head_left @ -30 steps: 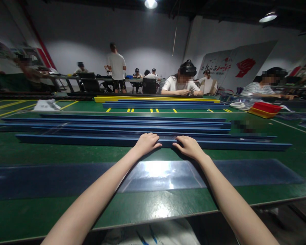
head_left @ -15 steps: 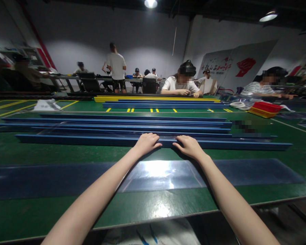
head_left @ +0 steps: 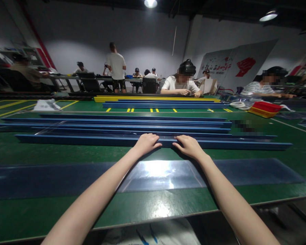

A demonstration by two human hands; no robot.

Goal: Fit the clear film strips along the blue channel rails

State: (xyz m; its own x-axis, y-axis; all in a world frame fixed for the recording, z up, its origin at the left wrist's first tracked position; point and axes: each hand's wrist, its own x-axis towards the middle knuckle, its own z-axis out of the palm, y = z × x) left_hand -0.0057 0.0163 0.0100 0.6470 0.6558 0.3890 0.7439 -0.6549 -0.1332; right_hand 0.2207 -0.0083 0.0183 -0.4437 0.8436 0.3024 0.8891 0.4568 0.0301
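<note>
Green table (head_left: 40,153) with yellow stripes, blue rails (head_left: 79,139), dark blue glossy sheet (head_left: 244,172), red-and-yellow bins (head_left: 264,109), one yellow rail (head_left: 155,99).

Long blue metal channel (head_left: 66,139) lies crosswise on green desk (head_left: 28,153); flat dark plastic strip (head_left: 244,172) before it, more blue channels (head_left: 117,122) behind, red tray (head_left: 266,108) far right.

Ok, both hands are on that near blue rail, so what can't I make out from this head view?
- Fingertips of the left hand and right hand: curled over the blue rail, hidden behind it.
- Grip on the rail: clamped or merely resting, unclear.
- Flat dark sheet: left end cut off by the frame edge.
- Blurred patch: whatever lies there is unreadable.
</note>
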